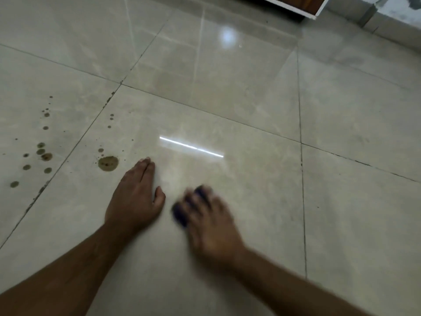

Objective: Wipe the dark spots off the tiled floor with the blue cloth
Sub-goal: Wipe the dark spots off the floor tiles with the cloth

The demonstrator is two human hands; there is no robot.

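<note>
Two bare hands work on a glossy, pale beige tiled floor crossed by dark grout lines. The left hand lies flat on the tile, palm down, its fingers straight and held together and the thumb set apart, holding nothing. The right hand, blurred by motion, presses down on a dark blue cloth bunched under its curled fingers; only small patches of the cloth show between and beside the fingers, just right of the left thumb. One large brown-olive round spot sits on the same tile, just beyond and to the left of the left hand's fingertips, apart from the cloth. A scatter of smaller dark spots, well over a dozen, dots the neighbouring tile to the left and runs across the grout line. Two light reflections show on the floor: one bright streak and one round glow. At the top edge stands the corner of one white-framed wooden cabinet.
</note>
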